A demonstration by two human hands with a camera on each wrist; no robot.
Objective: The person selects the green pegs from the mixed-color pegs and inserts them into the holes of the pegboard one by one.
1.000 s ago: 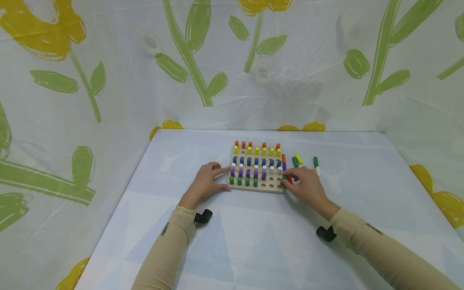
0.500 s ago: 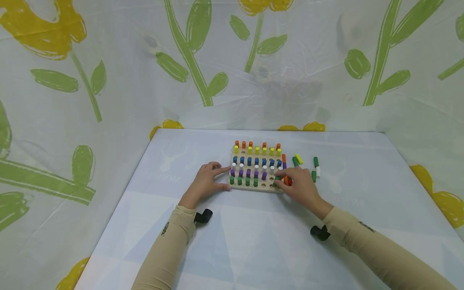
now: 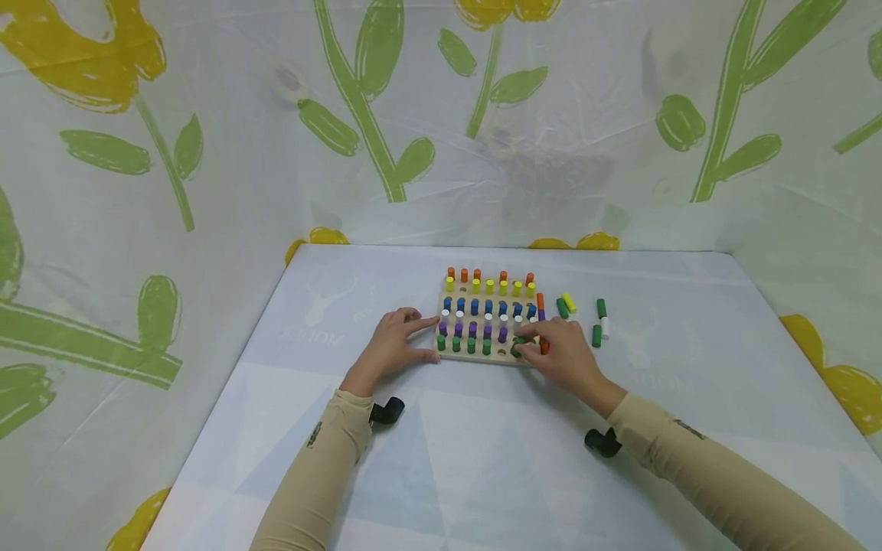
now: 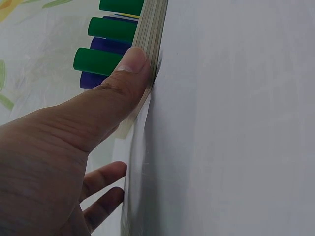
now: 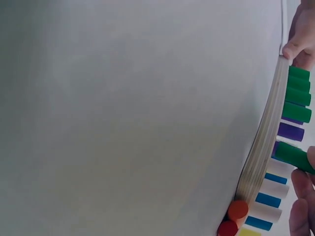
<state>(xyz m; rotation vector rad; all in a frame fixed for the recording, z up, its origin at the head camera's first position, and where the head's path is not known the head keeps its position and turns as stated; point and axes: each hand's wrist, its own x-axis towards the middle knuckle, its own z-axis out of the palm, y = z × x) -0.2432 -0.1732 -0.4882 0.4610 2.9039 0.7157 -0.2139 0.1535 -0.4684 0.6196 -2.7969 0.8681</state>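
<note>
The green peg (image 5: 292, 155) was pinched in the right hand (image 3: 566, 350) at the front row of the pegboard (image 3: 482, 358), right of centre, while the left hand (image 3: 388, 344), thumb and forefinger apart, touched the left end, seemingly steadying it.

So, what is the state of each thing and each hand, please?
Board: flat, partly filled.
Standing pegs: upright in the board.
Green peg: pinched; whether seated, cannot tell.
Loose pegs: lying right of the board.
Left hand: touching the board's left end.
Right hand: pinching the green peg.
</note>
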